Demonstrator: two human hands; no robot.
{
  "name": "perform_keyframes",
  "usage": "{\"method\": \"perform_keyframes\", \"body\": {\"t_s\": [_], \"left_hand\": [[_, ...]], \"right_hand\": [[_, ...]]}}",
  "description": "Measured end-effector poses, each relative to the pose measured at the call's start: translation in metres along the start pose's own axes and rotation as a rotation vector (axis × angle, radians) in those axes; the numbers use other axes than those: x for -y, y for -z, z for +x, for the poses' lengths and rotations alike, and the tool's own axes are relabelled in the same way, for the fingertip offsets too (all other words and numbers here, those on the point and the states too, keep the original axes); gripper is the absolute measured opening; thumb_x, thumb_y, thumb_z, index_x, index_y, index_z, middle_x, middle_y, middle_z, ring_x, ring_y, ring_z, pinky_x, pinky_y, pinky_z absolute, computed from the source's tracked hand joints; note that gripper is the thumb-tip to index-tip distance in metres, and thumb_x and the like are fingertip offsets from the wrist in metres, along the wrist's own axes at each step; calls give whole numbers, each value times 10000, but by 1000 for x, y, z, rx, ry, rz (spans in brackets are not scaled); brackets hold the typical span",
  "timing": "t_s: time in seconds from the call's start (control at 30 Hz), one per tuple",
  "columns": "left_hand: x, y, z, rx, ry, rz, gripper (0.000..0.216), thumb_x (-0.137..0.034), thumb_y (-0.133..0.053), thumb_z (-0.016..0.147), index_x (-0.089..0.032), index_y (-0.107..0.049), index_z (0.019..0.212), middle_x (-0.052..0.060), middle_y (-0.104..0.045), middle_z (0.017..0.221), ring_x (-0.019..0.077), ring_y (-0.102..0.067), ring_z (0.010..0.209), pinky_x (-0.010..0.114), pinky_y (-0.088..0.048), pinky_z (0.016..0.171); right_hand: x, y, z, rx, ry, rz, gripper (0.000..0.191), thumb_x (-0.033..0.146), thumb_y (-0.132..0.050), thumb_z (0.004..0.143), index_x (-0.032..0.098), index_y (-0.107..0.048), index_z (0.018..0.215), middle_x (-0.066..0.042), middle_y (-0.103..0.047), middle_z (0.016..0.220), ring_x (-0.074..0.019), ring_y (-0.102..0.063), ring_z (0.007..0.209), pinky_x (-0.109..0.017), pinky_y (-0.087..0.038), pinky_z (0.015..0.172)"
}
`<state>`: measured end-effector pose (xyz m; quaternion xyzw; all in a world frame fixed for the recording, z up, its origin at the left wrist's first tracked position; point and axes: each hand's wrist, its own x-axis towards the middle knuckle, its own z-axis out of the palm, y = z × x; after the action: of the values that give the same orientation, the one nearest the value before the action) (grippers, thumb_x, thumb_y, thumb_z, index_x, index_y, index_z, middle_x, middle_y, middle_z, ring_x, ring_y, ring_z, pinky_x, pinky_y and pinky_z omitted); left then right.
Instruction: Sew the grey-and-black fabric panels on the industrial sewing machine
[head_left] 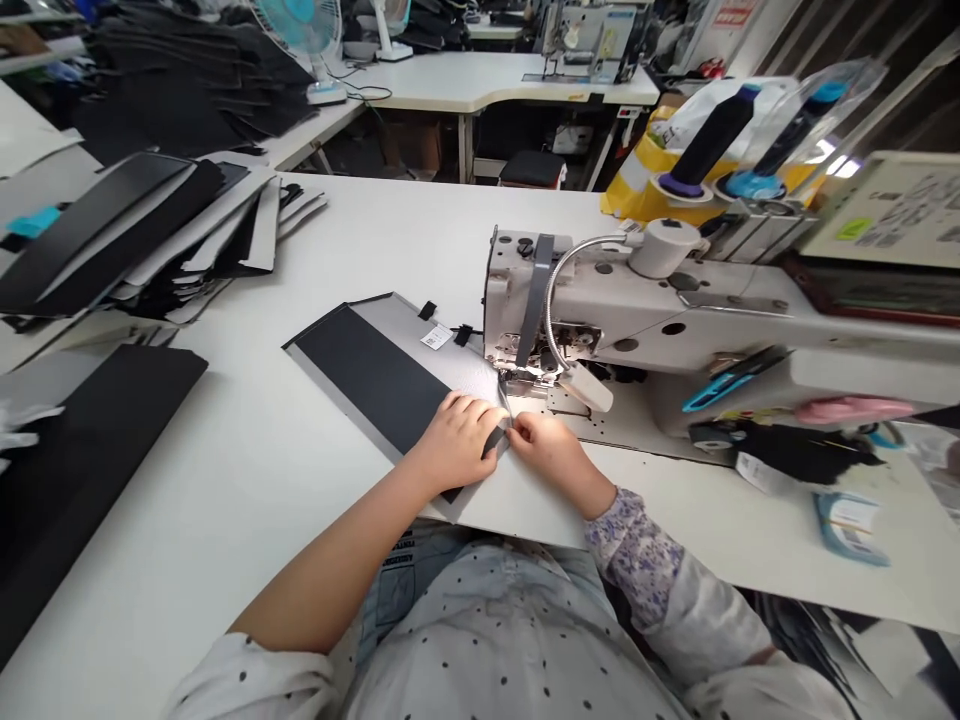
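A grey and black fabric panel (390, 385) lies slantwise on the white table, with its right edge at the needle area of a sewing machine (536, 310). A small white label (436, 338) and short black tabs show near its far edge. My left hand (461, 440) rests over the panel's near right part, fingers bent and closed on it. Close beside it, my right hand (551, 455) pinches the panel's edge just in front of the presser foot. The fingertips of the right hand partly hide what they grip.
Stacked dark and grey pieces (172, 230) cover the table's left side, with a long black piece (82, 470) nearer. Thread cones (712, 140) stand behind the machine. Blue snips (724, 385) lie on its bed, and a light-blue packet (851, 525) lies at right. A fan (304, 35) stands behind.
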<state>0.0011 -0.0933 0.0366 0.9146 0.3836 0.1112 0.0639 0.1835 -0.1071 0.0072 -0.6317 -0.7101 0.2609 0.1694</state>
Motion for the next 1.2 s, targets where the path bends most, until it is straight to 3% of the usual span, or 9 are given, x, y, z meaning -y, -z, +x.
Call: {"method": "perform_keyframes", "body": {"t_s": [0.3,0.43,0.57,0.7,0.93,1.2], "left_hand": [[6,-13,-2,-34,-34,-34,401,-244,-435,907,-247,-515,1300,78,-590,1108,232,-511,1058,413,-388,991],[9,-15,-1,-22,-40,-33,372,-146,-388,911,-242,-607,1196,68,-614,1060,223,-518,1056,397,-411,975],[17,-18,3,-42,-32,-43,357,-116,-423,885,-239,-633,1146,57,-629,1077,222,-527,1057,392,-429,966],[28,-19,14,-75,-24,-40,318,-95,-465,849,-231,-642,1076,53,-632,1092,217,-546,1043,389,-440,962],[49,-24,39,-210,20,6,241,-57,-451,830,-186,-604,963,68,-637,1008,204,-578,995,361,-470,914],[69,-30,61,-230,33,67,152,-79,-469,829,-180,-573,876,79,-624,901,232,-585,960,374,-471,876]], "right_hand": [[-1,-14,-12,-146,160,-167,221,258,-470,924,187,-585,748,-25,-606,704,-124,-511,611,-247,-296,552],[0,-19,-16,-181,243,-307,291,304,-446,970,184,-651,802,-52,-597,718,-148,-528,655,-263,-311,586],[-2,-17,-10,-230,337,-281,308,303,-453,973,176,-678,805,-64,-595,760,-164,-529,732,-271,-378,684],[-6,-14,3,-285,386,-241,256,303,-491,956,153,-698,969,-70,-596,796,-183,-533,776,-295,-421,747],[-8,-13,25,-328,357,-303,252,286,-515,933,151,-691,1053,-74,-614,813,-180,-573,742,-297,-456,706],[-13,-23,44,-324,219,-312,292,305,-454,957,184,-646,1141,-107,-663,1072,-211,-640,838,-317,-514,722]]}}
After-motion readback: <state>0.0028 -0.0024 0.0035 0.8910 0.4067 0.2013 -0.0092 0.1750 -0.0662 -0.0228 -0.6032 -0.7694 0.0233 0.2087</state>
